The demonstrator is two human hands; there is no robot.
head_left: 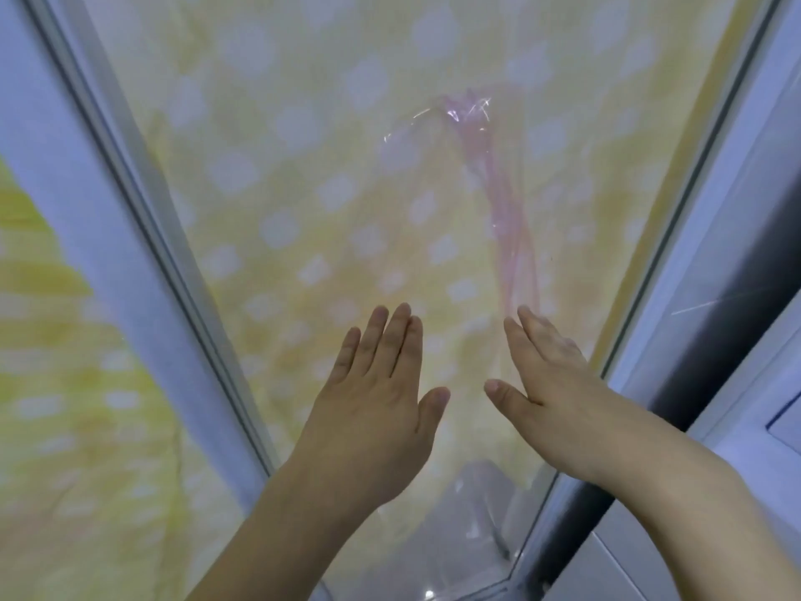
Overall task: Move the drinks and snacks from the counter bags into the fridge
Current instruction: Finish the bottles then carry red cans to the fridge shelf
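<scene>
With our left hand [372, 401] and right hand [550, 383] spread flat, holding nothing, near the window [303, 167], we risk stalling: no bags or fridge in view.

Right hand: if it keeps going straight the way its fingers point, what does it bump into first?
Probably the pink plastic strip hanging just beyond the right hand's fingertips, in front of the yellow dotted curtain. Depth is hard to judge, so it may already be touching it.
</scene>
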